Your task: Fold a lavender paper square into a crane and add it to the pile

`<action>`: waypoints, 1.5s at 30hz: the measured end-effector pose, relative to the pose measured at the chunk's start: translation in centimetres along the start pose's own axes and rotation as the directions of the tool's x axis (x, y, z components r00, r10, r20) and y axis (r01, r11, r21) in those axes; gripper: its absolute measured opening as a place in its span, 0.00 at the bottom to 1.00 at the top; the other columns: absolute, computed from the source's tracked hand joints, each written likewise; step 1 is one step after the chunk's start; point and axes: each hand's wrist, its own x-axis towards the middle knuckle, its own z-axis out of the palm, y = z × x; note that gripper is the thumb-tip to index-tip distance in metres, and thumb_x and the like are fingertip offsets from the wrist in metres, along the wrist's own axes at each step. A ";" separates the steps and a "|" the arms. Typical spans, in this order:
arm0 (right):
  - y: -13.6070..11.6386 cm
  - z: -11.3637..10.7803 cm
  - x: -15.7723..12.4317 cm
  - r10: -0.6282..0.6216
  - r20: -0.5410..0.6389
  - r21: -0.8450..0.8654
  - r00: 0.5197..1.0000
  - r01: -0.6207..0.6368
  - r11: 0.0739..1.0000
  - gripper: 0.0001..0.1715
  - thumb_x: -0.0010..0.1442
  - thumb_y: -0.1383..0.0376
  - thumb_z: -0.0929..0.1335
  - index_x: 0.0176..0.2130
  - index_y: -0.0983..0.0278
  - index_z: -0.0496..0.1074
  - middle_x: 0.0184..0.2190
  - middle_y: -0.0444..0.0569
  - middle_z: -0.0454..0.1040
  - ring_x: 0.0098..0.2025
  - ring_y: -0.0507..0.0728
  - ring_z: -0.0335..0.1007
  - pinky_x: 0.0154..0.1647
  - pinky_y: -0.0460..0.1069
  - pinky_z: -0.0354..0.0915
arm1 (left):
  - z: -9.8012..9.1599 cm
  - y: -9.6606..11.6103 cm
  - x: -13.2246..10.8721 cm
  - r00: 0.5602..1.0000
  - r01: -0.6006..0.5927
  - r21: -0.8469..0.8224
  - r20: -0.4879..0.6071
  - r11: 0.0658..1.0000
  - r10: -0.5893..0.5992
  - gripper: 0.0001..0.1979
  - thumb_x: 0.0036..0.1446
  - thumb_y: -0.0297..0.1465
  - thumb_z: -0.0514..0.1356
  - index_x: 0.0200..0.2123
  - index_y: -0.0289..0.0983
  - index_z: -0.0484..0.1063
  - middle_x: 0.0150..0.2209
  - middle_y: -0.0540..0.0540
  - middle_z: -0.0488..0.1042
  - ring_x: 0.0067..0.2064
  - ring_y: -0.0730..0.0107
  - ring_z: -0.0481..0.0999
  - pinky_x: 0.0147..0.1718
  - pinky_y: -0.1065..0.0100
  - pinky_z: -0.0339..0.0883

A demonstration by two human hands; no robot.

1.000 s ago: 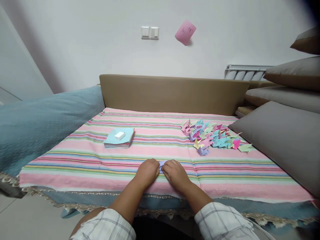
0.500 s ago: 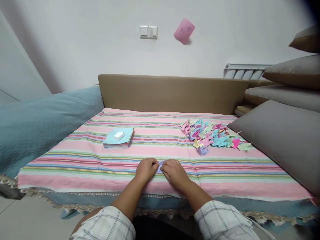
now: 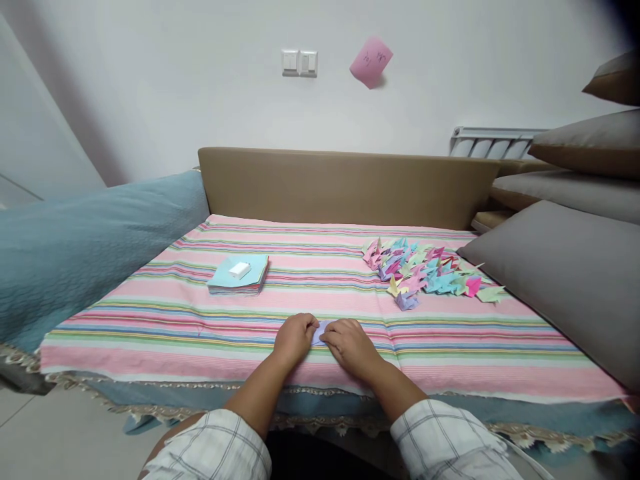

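A small piece of lilac paper lies between my hands on the striped cloth, near the front edge of the seat. My left hand pinches its left side, fingertips pressed together. On the right side, my right hand is closed over the paper, with the fingers bent and the thumb against it. Both hands cover much of the sheet, so its folds are mostly hidden.
A stack of coloured paper with a white eraser-like block on top sits at the left. Several folded paper cranes are heaped at the right. Grey cushions line the right side; a brown backrest stands behind.
The lilac paper shows a little wider and flatter between the hands. My left hand has shifted very slightly; the right hand stays nearly in place.
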 end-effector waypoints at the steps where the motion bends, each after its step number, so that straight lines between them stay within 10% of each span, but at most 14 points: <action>1: 0.0 0.0 0.0 -0.003 0.002 0.009 1.000 0.003 1.000 0.10 0.63 0.66 0.63 0.41 0.58 0.73 0.38 0.47 0.73 0.43 0.55 0.64 0.45 0.51 0.54 | -0.1 0.0 -0.1 1.000 -0.016 0.013 0.002 1.000 0.016 0.09 0.56 0.25 0.54 0.35 0.39 0.74 0.37 0.48 0.77 0.41 0.68 0.72 0.41 0.70 0.61; 10: -0.4 0.3 1.1 0.225 -0.029 0.098 0.974 -0.221 0.970 0.09 0.62 0.64 0.63 0.40 0.61 0.72 0.38 0.48 0.73 0.41 0.55 0.66 0.44 0.49 0.59 | -0.6 0.1 -1.7 0.998 -0.043 0.194 0.043 0.980 0.035 0.10 0.57 0.31 0.56 0.41 0.40 0.75 0.38 0.45 0.74 0.43 0.63 0.70 0.44 0.65 0.61; 23: -0.1 0.6 1.3 0.179 0.036 0.086 0.983 -0.182 0.980 0.17 0.59 0.67 0.65 0.49 0.58 0.71 0.46 0.48 0.70 0.47 0.58 0.61 0.49 0.52 0.59 | -0.8 0.1 -3.4 0.999 0.028 0.325 -0.028 0.945 -0.020 0.10 0.53 0.36 0.61 0.40 0.43 0.75 0.41 0.45 0.73 0.44 0.57 0.69 0.42 0.60 0.60; 31: -0.1 0.5 1.3 0.173 0.024 0.071 0.985 -0.174 0.982 0.14 0.61 0.63 0.65 0.48 0.57 0.70 0.47 0.48 0.71 0.49 0.58 0.61 0.48 0.53 0.56 | 0.3 -0.9 -3.4 0.945 -0.316 0.300 0.014 0.900 0.327 0.10 0.60 0.29 0.55 0.45 0.42 0.71 0.45 0.46 0.74 0.46 0.63 0.70 0.47 0.61 0.60; 37: -0.5 0.3 1.0 0.278 0.023 0.059 0.960 -0.278 0.959 0.14 0.57 0.59 0.68 0.44 0.59 0.72 0.42 0.48 0.72 0.45 0.58 0.63 0.46 0.53 0.56 | 0.4 -2.3 -2.4 0.901 -0.402 0.331 -0.026 0.854 0.434 0.06 0.57 0.28 0.59 0.37 0.40 0.75 0.44 0.47 0.76 0.46 0.63 0.72 0.46 0.60 0.64; 45: 0.0 0.1 0.9 0.117 0.028 0.066 0.993 -0.119 0.991 0.10 0.60 0.61 0.67 0.43 0.56 0.73 0.44 0.46 0.74 0.47 0.56 0.65 0.47 0.53 0.53 | 0.6 -2.3 -3.5 0.905 -0.404 0.249 -0.031 0.880 0.424 0.12 0.57 0.24 0.55 0.42 0.38 0.74 0.49 0.44 0.74 0.50 0.63 0.72 0.51 0.61 0.65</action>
